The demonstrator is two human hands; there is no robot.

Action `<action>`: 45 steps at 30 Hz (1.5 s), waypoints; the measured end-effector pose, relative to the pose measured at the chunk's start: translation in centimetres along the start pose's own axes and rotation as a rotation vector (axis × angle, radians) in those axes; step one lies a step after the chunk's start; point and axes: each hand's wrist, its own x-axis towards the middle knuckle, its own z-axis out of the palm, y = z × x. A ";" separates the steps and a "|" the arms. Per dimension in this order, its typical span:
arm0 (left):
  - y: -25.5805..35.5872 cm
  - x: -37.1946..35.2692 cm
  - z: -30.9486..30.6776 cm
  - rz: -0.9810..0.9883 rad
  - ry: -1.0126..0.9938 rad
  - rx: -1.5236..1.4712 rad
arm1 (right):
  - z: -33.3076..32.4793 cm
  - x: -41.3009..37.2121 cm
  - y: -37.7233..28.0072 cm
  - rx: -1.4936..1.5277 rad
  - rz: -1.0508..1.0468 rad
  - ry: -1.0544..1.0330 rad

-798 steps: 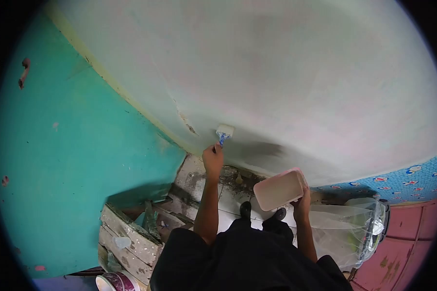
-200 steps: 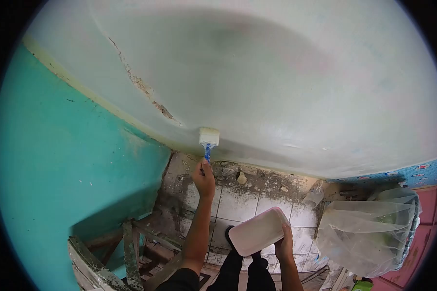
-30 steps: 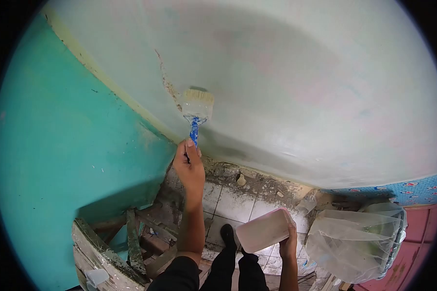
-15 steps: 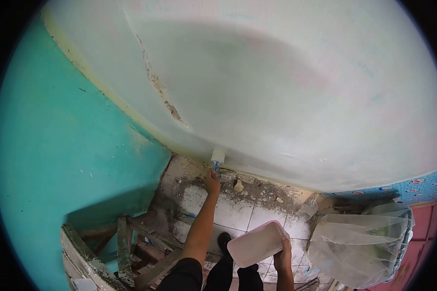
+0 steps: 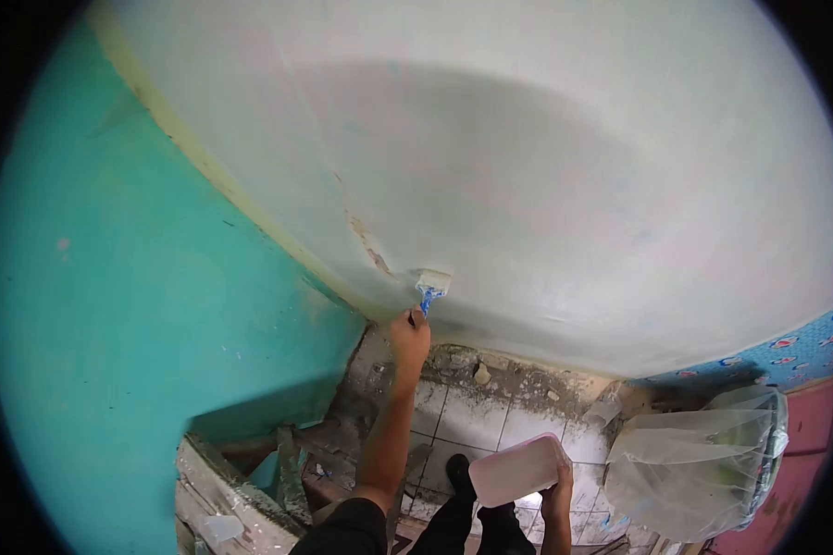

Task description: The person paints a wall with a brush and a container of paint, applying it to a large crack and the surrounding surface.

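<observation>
My left hand (image 5: 411, 335) is closed round the blue handle of a wide paintbrush (image 5: 433, 281). The pale brush head lies against the whitish wall (image 5: 546, 185), low down and just right of a rough crack (image 5: 368, 245). Down at the lower right, my right hand (image 5: 557, 490) grips one end of a rectangular plastic tub (image 5: 491, 458) with a pinkish rim. Its inside looks whitish, and it is held in front of my legs.
A turquoise wall (image 5: 157, 305) meets the painted wall at the left. Below it stands a worn wooden frame (image 5: 236, 499) with a small pale container on it. Debris lies along the dirty tiled floor (image 5: 472, 416). A plastic-covered item (image 5: 685, 462) stands at the right.
The brush has moved up the wall from near its bottom edge to beside the crack's lower end. My view has shifted, and the tub stays in my right hand.
</observation>
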 end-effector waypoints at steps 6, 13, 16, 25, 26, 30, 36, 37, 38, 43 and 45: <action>17.4 0.3 -10.5 0.131 0.101 -0.324 | 4.5 -2.4 -6.4 -0.012 -0.055 0.002; 9.7 1.4 -3.5 0.243 0.058 -0.293 | 7.9 -2.9 -10.9 0.049 -0.044 -0.088; -0.1 -1.0 1.7 0.139 0.027 0.049 | 7.3 -2.3 -11.9 0.018 -0.003 -0.088; -2.2 -3.8 4.7 -0.223 -0.101 0.251 | 3.6 3.3 -18.3 -0.059 -0.056 -0.116; -0.2 -2.8 3.6 -0.140 -0.107 0.249 | 2.9 3.8 -18.7 -0.074 -0.046 -0.146; 10.5 -1.1 -1.2 -0.032 0.078 0.119 | 4.7 4.6 -22.8 -0.141 -0.064 -0.193; 22.9 -0.4 -8.5 0.017 0.233 -0.474 | 6.6 5.9 -24.1 -0.183 -0.042 -0.242; 22.3 0.1 -8.1 0.022 0.239 -0.557 | 6.9 6.0 -24.0 -0.168 -0.038 -0.247; 21.6 0.5 -7.6 0.028 0.245 -0.641 | 7.3 6.1 -24.0 -0.154 -0.037 -0.251; 10.3 -1.4 -0.6 0.029 0.088 -0.240 | 9.1 5.3 -23.8 -0.149 -0.027 -0.242; 4.7 -3.5 2.6 -0.027 0.062 -0.097 | 9.4 5.2 -23.4 -0.125 -0.033 -0.246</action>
